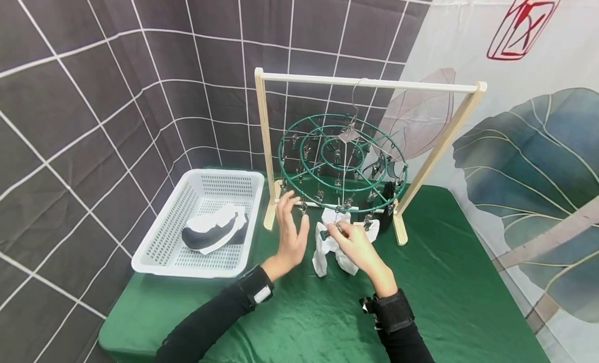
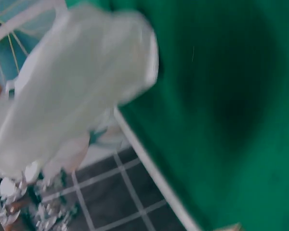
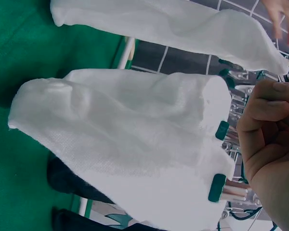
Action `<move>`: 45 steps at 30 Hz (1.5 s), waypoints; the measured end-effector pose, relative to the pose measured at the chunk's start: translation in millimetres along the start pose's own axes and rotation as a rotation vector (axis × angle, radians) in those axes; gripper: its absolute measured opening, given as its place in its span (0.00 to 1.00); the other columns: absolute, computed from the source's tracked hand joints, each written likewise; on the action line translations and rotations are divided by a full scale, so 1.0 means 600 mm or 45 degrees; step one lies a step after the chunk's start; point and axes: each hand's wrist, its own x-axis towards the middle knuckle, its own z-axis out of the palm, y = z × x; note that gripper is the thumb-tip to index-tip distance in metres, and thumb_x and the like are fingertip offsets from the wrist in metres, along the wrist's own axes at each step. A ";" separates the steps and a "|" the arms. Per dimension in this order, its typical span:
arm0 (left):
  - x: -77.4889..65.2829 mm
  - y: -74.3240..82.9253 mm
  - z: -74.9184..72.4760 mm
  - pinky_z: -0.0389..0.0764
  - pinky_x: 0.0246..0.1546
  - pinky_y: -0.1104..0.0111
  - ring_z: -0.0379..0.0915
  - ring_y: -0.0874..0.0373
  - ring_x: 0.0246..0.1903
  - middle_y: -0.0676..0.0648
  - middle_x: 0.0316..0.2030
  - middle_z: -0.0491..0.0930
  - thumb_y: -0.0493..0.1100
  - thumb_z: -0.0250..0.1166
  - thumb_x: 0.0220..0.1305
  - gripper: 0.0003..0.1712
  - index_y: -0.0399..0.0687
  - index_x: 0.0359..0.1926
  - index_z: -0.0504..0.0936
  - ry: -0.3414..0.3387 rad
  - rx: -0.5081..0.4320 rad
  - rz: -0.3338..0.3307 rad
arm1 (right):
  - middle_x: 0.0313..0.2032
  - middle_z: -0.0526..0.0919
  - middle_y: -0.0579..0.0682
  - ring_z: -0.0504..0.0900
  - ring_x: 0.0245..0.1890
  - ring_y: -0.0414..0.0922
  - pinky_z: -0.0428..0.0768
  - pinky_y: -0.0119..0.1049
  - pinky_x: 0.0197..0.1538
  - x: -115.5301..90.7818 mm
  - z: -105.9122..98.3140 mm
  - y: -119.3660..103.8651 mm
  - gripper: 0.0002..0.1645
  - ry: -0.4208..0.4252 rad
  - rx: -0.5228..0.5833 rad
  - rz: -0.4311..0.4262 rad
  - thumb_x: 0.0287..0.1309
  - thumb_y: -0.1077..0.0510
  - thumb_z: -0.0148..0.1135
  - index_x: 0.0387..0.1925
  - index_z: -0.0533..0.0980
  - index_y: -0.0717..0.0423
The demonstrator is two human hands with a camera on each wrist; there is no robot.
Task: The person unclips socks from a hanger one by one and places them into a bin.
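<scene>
My right hand (image 1: 357,248) has its fingers curled and pinches a small green-tipped metal clip (image 1: 325,234) at the near edge of the round green drying hanger (image 1: 299,189). White socks (image 1: 320,259) hang just beneath. In the right wrist view, a white sock (image 3: 125,125) hangs from green-tipped clips (image 3: 216,187), beside the curled right hand (image 3: 269,130). My left hand (image 1: 291,238) is raised with fingers extended, left of the socks, close to another hanging clip (image 1: 303,207). A blurred white sock (image 2: 82,82) fills part of the left wrist view.
A white perforated basket (image 1: 196,269) at left holds grey-and-white cloth items (image 1: 215,230). The hanger hangs from a wooden stand (image 1: 435,139) on a green-covered table (image 1: 468,280). Dark socks (image 1: 386,212) hang at the hanger's right. Several unused clips dangle around the rings.
</scene>
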 end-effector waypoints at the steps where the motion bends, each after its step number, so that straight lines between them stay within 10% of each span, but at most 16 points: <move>1: -0.008 0.000 0.003 0.56 0.73 0.52 0.52 0.41 0.71 0.31 0.69 0.57 0.33 0.51 0.71 0.25 0.36 0.67 0.61 0.000 -0.032 -0.049 | 0.15 0.60 0.40 0.60 0.15 0.35 0.61 0.29 0.24 0.000 0.000 0.000 0.26 -0.002 0.005 0.001 0.74 0.50 0.54 0.17 0.67 0.52; 9: -0.045 -0.017 0.022 0.70 0.63 0.56 0.67 0.46 0.61 0.33 0.64 0.67 0.34 0.45 0.77 0.32 0.36 0.76 0.45 -0.210 -0.172 -0.366 | 0.15 0.68 0.42 0.69 0.15 0.37 0.68 0.30 0.24 -0.001 0.004 -0.004 0.26 -0.016 0.059 0.041 0.75 0.48 0.52 0.19 0.70 0.53; 12: -0.043 -0.019 0.024 0.74 0.45 0.64 0.73 0.52 0.38 0.36 0.40 0.77 0.35 0.42 0.79 0.35 0.38 0.78 0.36 -0.318 -0.222 -0.489 | 0.15 0.69 0.42 0.70 0.14 0.38 0.69 0.30 0.24 -0.003 0.006 -0.005 0.26 -0.015 0.085 0.054 0.76 0.48 0.52 0.19 0.68 0.53; 17: -0.041 -0.021 0.022 0.61 0.28 0.72 0.59 0.64 0.21 0.48 0.21 0.64 0.39 0.44 0.80 0.40 0.47 0.80 0.31 -0.387 -0.321 -0.622 | 0.16 0.70 0.43 0.71 0.15 0.37 0.70 0.30 0.25 -0.005 0.008 -0.001 0.26 -0.014 0.107 0.062 0.76 0.48 0.50 0.22 0.72 0.57; 36: -0.032 -0.032 -0.019 0.57 0.20 0.74 0.53 0.67 0.16 0.50 0.19 0.68 0.47 0.63 0.72 0.30 0.49 0.64 0.55 -0.430 0.095 -0.226 | 0.12 0.65 0.40 0.68 0.13 0.38 0.67 0.31 0.24 -0.015 -0.010 0.018 0.28 -0.126 0.110 0.046 0.76 0.46 0.49 0.20 0.67 0.54; 43: -0.030 -0.034 -0.020 0.78 0.28 0.66 0.83 0.51 0.29 0.44 0.34 0.87 0.45 0.63 0.71 0.13 0.48 0.50 0.71 -0.446 0.230 -0.111 | 0.13 0.67 0.46 0.68 0.14 0.40 0.65 0.30 0.24 -0.013 -0.008 0.009 0.30 -0.139 0.102 0.082 0.76 0.46 0.49 0.20 0.68 0.61; 45: -0.028 -0.036 -0.019 0.76 0.26 0.67 0.78 0.54 0.23 0.47 0.34 0.87 0.44 0.63 0.71 0.10 0.47 0.49 0.76 -0.462 0.243 -0.064 | 0.13 0.66 0.45 0.68 0.14 0.38 0.65 0.30 0.23 -0.013 -0.008 0.008 0.29 -0.130 0.102 0.087 0.76 0.46 0.49 0.20 0.68 0.61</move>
